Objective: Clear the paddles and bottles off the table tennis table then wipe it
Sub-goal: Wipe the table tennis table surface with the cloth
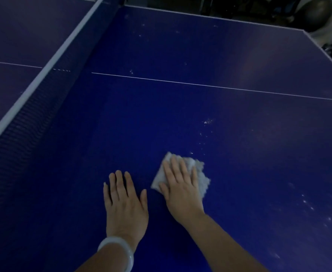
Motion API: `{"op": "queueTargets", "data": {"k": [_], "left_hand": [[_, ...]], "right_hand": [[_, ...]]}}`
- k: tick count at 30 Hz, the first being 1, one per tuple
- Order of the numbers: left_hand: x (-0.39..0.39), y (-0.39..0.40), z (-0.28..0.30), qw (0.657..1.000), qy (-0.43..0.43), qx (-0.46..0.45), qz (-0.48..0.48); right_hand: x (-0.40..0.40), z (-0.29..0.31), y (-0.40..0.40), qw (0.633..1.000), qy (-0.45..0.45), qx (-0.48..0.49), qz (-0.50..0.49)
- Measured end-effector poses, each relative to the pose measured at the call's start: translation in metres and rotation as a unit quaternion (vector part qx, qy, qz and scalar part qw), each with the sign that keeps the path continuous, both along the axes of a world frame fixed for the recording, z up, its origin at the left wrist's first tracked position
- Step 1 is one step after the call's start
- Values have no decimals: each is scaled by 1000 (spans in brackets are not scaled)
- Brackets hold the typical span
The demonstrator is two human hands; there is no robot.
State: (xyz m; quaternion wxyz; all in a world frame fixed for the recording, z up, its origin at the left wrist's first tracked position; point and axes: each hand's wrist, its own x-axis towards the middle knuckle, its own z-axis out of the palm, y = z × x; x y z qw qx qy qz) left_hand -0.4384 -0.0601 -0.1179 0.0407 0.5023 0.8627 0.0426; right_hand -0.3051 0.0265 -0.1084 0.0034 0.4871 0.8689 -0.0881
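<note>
The blue table tennis table (200, 107) fills the view. My right hand (180, 185) lies flat with straight fingers on a white cloth (202, 175), pressing it onto the table surface near me. My left hand (125, 203) rests flat on the bare table just left of the cloth, fingers spread, with a white bangle on the wrist. White specks and smears (207, 122) dot the surface beyond and to the right of the cloth. No paddles or bottles are in view.
The net (43, 91) with its white top band runs diagonally along the left. A thin white centre line (200, 84) crosses the table. Dark objects (314, 12) stand on the floor past the far right corner.
</note>
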Motion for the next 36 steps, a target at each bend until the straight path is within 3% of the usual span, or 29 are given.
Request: {"op": "queueTargets", "data": {"k": [2,3,5,8,10,12,14,17,19,23,25,28,30,32,34,36], "left_hand": [[0,1,0,1000,6,-5,3],[1,1,0,1000,8,-6,2],[1,0,-1,1000,13,-2,0],[1,0,-1,1000,20,1,-2],[1,0,-2,1000,20,1,1],[1,0,-3,1000,21,2,0],[1,0,-3,1000,25,2,2],[2,1,-2,999,35,-3,7],[2,1,-1,999,32,-4,9],[4,2,1,1000,20,2,13],[4,1,0,1000,21,5,11],[2,0,-2,1000,15,4,6],[2,0,-2,1000,11,7,7],[2,0,-1,1000,1,6,6],[3,0,0,1000,-4,3,2],[4,0,1,1000,-2,5,0]], "right_hand": [[0,1,35,998,-22,-8,63],[9,0,52,998,-46,1,46],[43,-1,74,993,-77,-7,-88],[99,5,65,933,-2,-54,-355],[95,8,40,917,-9,-47,-396],[61,4,14,947,-15,-1,-321],[28,-1,-10,983,3,22,-182],[26,-2,-4,999,-8,16,-35],[54,-2,25,997,-41,30,-66],[123,4,58,944,-16,-38,-327],[125,5,40,924,0,-46,-381],[86,2,-16,958,-5,31,-286],[67,1,-61,991,-11,44,-128],[76,-1,-83,999,-28,22,5],[109,-6,-73,998,-46,29,3],[146,-7,-53,987,-39,41,-148]]}}
